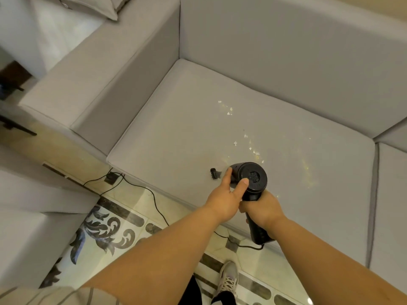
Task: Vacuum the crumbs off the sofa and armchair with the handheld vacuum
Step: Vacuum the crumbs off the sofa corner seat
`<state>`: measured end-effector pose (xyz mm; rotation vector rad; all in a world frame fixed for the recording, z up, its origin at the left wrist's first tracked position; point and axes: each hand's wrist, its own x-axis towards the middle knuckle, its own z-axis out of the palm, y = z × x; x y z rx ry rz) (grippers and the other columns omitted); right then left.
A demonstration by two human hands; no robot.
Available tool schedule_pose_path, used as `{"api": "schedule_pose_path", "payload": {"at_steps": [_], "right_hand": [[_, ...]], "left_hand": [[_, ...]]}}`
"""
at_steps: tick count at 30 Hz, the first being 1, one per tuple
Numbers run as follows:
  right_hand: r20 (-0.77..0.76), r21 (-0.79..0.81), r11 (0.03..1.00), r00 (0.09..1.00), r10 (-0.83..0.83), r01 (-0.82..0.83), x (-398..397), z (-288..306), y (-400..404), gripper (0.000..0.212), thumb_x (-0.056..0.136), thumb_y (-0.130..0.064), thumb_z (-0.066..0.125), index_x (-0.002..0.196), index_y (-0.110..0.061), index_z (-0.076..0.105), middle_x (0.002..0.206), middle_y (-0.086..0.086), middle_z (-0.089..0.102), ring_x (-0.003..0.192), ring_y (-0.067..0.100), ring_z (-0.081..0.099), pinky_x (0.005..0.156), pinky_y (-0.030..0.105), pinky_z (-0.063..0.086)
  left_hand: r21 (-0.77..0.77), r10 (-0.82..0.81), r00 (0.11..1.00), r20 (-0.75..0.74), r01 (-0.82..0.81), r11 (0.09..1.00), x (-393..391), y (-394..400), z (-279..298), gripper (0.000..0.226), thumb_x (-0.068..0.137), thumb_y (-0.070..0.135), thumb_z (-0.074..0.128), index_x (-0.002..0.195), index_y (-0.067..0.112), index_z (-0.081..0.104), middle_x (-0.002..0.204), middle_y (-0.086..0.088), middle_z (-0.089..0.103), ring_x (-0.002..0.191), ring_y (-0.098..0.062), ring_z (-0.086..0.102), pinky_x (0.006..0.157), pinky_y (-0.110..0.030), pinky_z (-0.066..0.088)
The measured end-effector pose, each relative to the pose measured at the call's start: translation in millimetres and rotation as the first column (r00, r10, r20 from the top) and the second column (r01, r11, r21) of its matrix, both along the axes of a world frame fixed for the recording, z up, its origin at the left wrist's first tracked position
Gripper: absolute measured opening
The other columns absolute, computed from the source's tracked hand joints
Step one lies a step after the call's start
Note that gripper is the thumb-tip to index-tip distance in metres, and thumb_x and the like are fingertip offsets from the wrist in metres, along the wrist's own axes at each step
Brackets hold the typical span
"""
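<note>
A black handheld vacuum [253,179] is held over the front of the grey sofa seat cushion [187,137]. My right hand [263,209] grips its handle from below. My left hand [226,199] touches the vacuum's round body, thumb on the rear cap and fingers around the far side. A small black nozzle piece [215,173] lies on the cushion just left of the vacuum. Pale crumbs [253,148] are scattered on the cushion beyond the vacuum, with another cluster [226,107] farther back. The vacuum's mouth is hidden.
The sofa's left armrest [92,84] and backrest [286,51] enclose the seat. A black cord [141,190] and a plug adapter lie on the patterned tile floor. Another grey seat [33,205] stands at left. My shoe [229,278] is on the floor below.
</note>
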<state>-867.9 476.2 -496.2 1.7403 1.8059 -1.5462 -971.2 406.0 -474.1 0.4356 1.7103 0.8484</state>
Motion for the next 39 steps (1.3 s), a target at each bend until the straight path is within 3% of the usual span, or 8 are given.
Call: {"api": "schedule_pose_path", "payload": {"at_steps": [14, 18, 21, 26, 29, 33, 37, 39], "right_hand": [[-0.114, 0.049, 0.997, 0.991, 0.066, -0.061, 14.6, -7.4, 13.2, 0.054, 0.049, -0.031, 0.066, 0.102, -0.022, 0.062, 0.088, 0.008, 0.07, 0.081, 0.033, 0.068, 0.079, 0.047, 0.059], [-0.096, 0.036, 0.996, 0.991, 0.089, -0.086, 13.7, -18.5, 12.8, 0.048, 0.054, -0.025, 0.069, 0.101, -0.02, 0.06, 0.088, 0.007, 0.068, 0.083, 0.034, 0.068, 0.08, 0.047, 0.058], [-0.078, 0.034, 0.994, 0.992, 0.101, -0.099, 24.9, -22.1, 13.3, 0.05, 0.053, -0.025, 0.069, 0.102, -0.018, 0.06, 0.088, 0.008, 0.068, 0.083, 0.034, 0.068, 0.08, 0.046, 0.058], [-0.062, 0.026, 0.99, 0.989, 0.137, -0.135, 42.5, -17.2, 21.6, 0.04, 0.067, -0.015, 0.074, 0.104, -0.016, 0.06, 0.087, 0.008, 0.067, 0.083, 0.032, 0.067, 0.077, 0.042, 0.057], [-0.047, 0.028, 0.988, 0.987, 0.153, -0.152, 48.0, -12.7, 26.1, 0.04, 0.065, -0.017, 0.073, 0.103, -0.017, 0.06, 0.086, 0.008, 0.068, 0.081, 0.032, 0.067, 0.076, 0.041, 0.057], [-0.061, 0.024, 0.99, 0.988, 0.14, -0.139, 47.5, -4.9, 31.7, 0.041, 0.058, -0.023, 0.07, 0.097, -0.019, 0.06, 0.085, 0.008, 0.068, 0.08, 0.032, 0.068, 0.077, 0.043, 0.058], [-0.108, 0.051, 0.989, 0.983, 0.147, -0.142, 37.6, -2.9, 35.8, 0.04, 0.059, -0.022, 0.071, 0.097, -0.021, 0.06, 0.086, 0.007, 0.068, 0.08, 0.032, 0.068, 0.078, 0.046, 0.058], [-0.131, 0.056, 0.986, 0.978, 0.164, -0.158, 24.6, -7.7, 36.6, 0.038, 0.062, -0.02, 0.072, 0.098, -0.02, 0.059, 0.086, 0.007, 0.068, 0.081, 0.032, 0.068, 0.078, 0.046, 0.058]], "left_hand": [[0.059, 0.175, 0.98, -0.095, -0.17, 0.984, 27.6, 10.0, -0.7, 0.067, 0.096, 0.05, 0.043, 0.152, 0.034, 0.012, 0.149, 0.004, 0.038, 0.134, -0.019, 0.039, 0.094, -0.02, 0.029], [0.015, 0.152, 0.985, -0.087, -0.151, 0.988, 24.1, 8.5, -17.2, 0.068, 0.094, 0.052, 0.044, 0.151, 0.034, 0.012, 0.149, 0.001, 0.039, 0.133, -0.023, 0.042, 0.106, -0.028, 0.031], [0.003, 0.156, 0.986, -0.053, -0.156, 0.988, 35.5, 6.3, -22.2, 0.072, 0.092, 0.056, 0.046, 0.151, 0.037, 0.01, 0.148, -0.001, 0.041, 0.128, -0.026, 0.047, 0.11, -0.042, 0.034], [0.0, 0.177, 0.984, -0.032, -0.177, 0.984, 51.5, 10.7, -18.1, 0.073, 0.091, 0.056, 0.047, 0.151, 0.037, 0.01, 0.148, -0.001, 0.041, 0.128, -0.026, 0.048, 0.109, -0.044, 0.035], [-0.004, 0.177, 0.984, -0.02, -0.177, 0.984, 57.3, 14.8, -13.0, 0.072, 0.091, 0.056, 0.047, 0.151, 0.036, 0.012, 0.147, -0.001, 0.042, 0.128, -0.026, 0.047, 0.109, -0.045, 0.036], [-0.001, 0.205, 0.977, -0.052, -0.205, 0.979, 56.2, 21.6, -6.4, 0.069, 0.091, 0.055, 0.048, 0.15, 0.034, 0.017, 0.144, -0.001, 0.047, 0.126, -0.025, 0.05, 0.108, -0.043, 0.037], [0.038, 0.236, 0.965, -0.115, -0.233, 0.972, 44.7, 20.5, 1.2, 0.068, 0.092, 0.05, 0.051, 0.15, 0.033, 0.02, 0.142, 0.002, 0.047, 0.131, -0.019, 0.044, 0.102, -0.026, 0.033], [0.04, 0.256, 0.958, -0.13, -0.252, 0.967, 33.9, 19.0, -0.1, 0.068, 0.092, 0.049, 0.051, 0.15, 0.032, 0.02, 0.142, 0.001, 0.047, 0.132, -0.019, 0.043, 0.099, -0.024, 0.032]]}}
